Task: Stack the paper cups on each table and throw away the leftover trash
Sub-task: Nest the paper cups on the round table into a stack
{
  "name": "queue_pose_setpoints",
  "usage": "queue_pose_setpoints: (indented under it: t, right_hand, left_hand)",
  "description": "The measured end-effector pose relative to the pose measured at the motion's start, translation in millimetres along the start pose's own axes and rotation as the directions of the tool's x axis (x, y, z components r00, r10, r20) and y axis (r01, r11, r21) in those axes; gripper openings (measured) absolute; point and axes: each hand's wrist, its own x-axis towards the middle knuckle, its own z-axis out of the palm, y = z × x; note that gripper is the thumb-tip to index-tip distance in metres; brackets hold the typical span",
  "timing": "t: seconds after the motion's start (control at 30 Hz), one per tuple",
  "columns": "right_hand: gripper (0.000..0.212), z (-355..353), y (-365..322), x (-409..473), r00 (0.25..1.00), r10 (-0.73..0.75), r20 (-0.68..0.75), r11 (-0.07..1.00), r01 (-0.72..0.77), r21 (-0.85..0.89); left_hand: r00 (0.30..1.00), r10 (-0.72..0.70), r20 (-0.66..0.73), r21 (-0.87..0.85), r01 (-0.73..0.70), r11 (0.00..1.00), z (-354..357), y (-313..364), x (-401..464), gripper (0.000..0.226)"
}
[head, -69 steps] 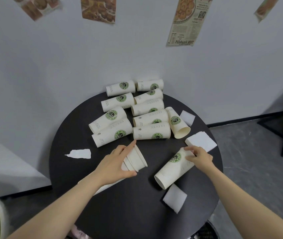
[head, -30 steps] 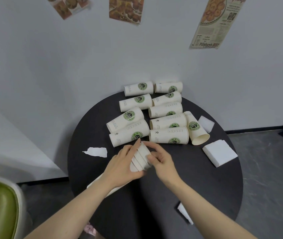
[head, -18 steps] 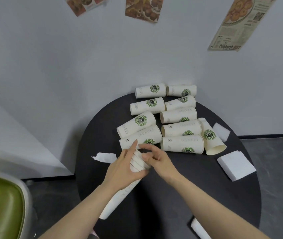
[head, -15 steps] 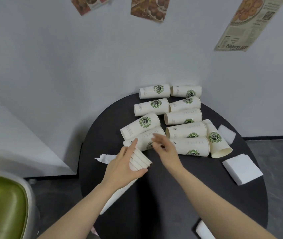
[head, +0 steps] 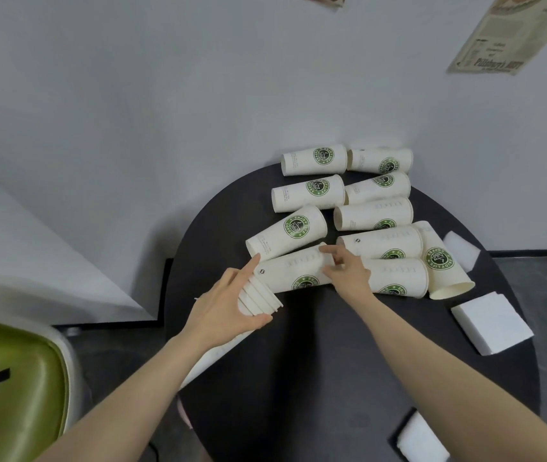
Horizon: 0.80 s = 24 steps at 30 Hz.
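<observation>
On the round black table (head: 302, 368), several white paper cups with green logos (head: 375, 215) lie on their sides in two rows against the wall. My left hand (head: 225, 308) is closed around a nested stack of cups (head: 260, 296), with the rims pointing right and the rest of the stack running down-left under my palm. My right hand (head: 347, 273) pinches the right end of the nearest lying cup (head: 290, 271), which lies just beyond the rims of the stack. Another cup (head: 440, 261) lies at the right with its mouth toward me.
White napkins lie on the table: a folded pile (head: 490, 323) at the right, a small one (head: 462, 250) by the far-right cup, and another (head: 422, 441) at the near edge. A green chair (head: 9, 378) stands at the lower left. The wall is directly behind the table.
My right hand has left the rims of the stack and reached forward onto the nearest lying cup. My left hand keeps its hold on the stack. The view has shifted left.
</observation>
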Motion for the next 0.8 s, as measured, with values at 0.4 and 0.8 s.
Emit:
queue_pose_setpoints:
  t: [0.4, 0.8]
  right_hand:
    - [0.041, -52, 9, -68, 0.953, -0.124, -0.277, 0.825, 0.254, 0.505]
    - [0.042, -88, 28, -105, 0.963, -0.232, -0.137, 0.755, 0.267, 0.599]
  left_hand:
    - [0.998, 0.062, 0.017, 0.023, -0.062, 0.998, 12, 26, -14, 0.101]
    - [0.986, 0.162, 0.038, 0.017, -0.162, 0.987, 32, 67, -30, 0.100]
